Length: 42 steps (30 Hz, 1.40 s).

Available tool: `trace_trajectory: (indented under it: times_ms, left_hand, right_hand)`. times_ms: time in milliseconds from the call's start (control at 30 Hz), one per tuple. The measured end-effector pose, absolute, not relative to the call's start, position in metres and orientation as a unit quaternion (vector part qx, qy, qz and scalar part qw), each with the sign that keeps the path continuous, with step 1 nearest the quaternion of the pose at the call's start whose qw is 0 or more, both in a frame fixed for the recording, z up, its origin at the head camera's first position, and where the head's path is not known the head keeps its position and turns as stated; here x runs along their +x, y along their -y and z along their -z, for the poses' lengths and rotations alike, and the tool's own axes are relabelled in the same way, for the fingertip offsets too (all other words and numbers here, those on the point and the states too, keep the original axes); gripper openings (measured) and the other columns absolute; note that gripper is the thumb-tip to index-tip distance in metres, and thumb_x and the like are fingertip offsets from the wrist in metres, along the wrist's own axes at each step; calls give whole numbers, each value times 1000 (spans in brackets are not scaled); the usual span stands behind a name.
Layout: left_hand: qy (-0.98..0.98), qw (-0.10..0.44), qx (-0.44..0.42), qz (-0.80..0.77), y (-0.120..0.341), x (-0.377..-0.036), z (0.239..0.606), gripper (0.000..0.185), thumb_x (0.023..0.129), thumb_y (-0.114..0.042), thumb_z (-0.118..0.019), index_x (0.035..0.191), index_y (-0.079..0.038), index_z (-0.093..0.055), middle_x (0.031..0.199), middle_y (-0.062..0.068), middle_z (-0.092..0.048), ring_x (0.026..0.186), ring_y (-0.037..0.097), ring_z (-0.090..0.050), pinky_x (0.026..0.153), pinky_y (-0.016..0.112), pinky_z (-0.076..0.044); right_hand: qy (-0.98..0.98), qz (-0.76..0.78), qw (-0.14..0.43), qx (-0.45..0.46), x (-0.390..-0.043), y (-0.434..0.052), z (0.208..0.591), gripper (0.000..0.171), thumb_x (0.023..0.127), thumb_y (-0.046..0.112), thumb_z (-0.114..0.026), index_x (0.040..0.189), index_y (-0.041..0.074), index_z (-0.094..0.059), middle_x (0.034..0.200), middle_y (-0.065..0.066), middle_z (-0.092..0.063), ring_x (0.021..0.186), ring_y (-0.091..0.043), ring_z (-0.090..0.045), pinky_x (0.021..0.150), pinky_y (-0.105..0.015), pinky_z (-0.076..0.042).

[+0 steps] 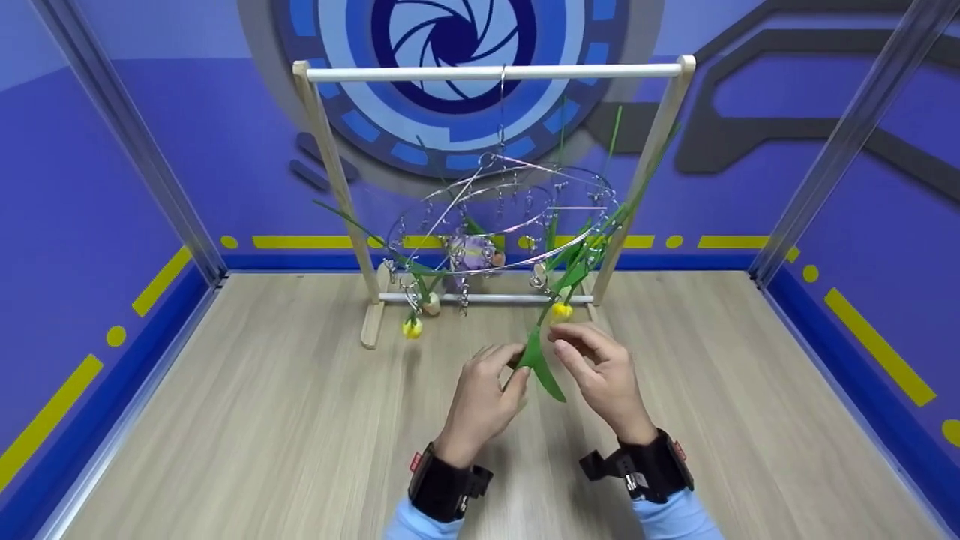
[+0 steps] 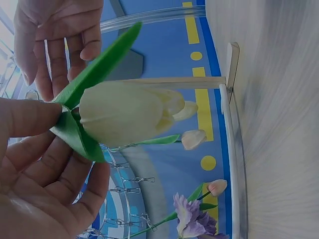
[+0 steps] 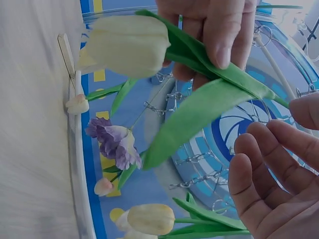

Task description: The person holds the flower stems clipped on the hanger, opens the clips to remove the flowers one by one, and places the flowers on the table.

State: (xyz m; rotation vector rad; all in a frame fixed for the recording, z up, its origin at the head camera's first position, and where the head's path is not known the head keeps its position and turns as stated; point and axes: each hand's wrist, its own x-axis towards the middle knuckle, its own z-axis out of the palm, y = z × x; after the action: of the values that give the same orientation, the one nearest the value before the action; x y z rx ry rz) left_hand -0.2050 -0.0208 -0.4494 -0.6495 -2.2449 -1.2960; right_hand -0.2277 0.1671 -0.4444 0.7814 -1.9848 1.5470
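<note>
Evidently the hanging is well under way above the worktop (image 1: 300, 420), where a wooden stand (image 1: 327, 150) carries a wire hanger (image 1: 525, 262) of hoops, with small metal clips dangling along it. Several blooms already hang about it: a purple flower (image 1: 472, 253) near the middle, a yellow tulip (image 1: 412, 328) low on the left, another yellow blossom (image 1: 562, 311) low on the right, and some pale buds (image 2: 218, 187) among them. Some clips look bare, so there seems to be room for more. Of the hands, the left (image 1: 487, 386) holds a flower just in front of the stand, thumb and fingertips pinching the leaf base right behind the bloom, its other fingers loosely bent. The right hand (image 1: 604, 371) is relaxed and half spread — fingers gently curved, thumb apart — close beside the stem; whether it touches the stem is hard to tell. The flower pinched there, a white tulip (image 2: 124, 112) with a green leaf (image 2: 102, 67) on its stem, appears to be the unfinished piece — though the view hides whether its stem is clipped.
</note>
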Motion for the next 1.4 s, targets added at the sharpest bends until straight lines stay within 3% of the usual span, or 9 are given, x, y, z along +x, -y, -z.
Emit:
trace_trajectory:
  times_ms: [267,600,867,1133,1400]
  left_hand:
    - [810,183,-249,499,20,-205,451,13,94,-1,-70,105,-5,-76,88,2,-74,83,11,-69,80,31,-55]
    - [814,141,-254,503,21,-204,450,8,97,-9,-71,96,-7,-78,81,-1,-75,76,5,-66,71,26,-52]
    - [818,127,-256,499,22,-204,450,9,97,-10,-71,99,-8,-79,85,-1,-75,80,8,-68,77,26,-53]
    - [818,176,-247,488,22,-204,450,17,101,-19,-67,109,-7,-77,97,2,-75,90,13,-68,81,35,-56]
    - [800,214,-233,509,20,-205,444,23,103,-19,-65,116,-2,-74,104,5,-74,92,15,-68,80,33,-56]
  right_hand:
    - [734,-565,246,286,-228,-162,447,23,95,-10,-66,115,-3,-73,105,-17,-72,93,-8,-66,80,-18,-54]
    - [744,-550,261,276,-225,-159,448,19,91,-10,-70,107,-2,-75,95,-14,-72,85,-5,-63,75,-16,-51]
    - [750,-545,261,268,-223,-157,446,14,91,-8,-71,103,-1,-75,91,-17,-72,81,-6,-61,74,-17,-49]
    - [751,-523,287,283,-225,-156,449,16,89,-10,-72,102,0,-75,89,-16,-71,80,-11,-62,75,-18,-49]
    - [746,-523,287,298,-224,-155,449,17,88,-11,-72,99,3,-75,85,-5,-72,75,-12,-63,72,-17,-50]
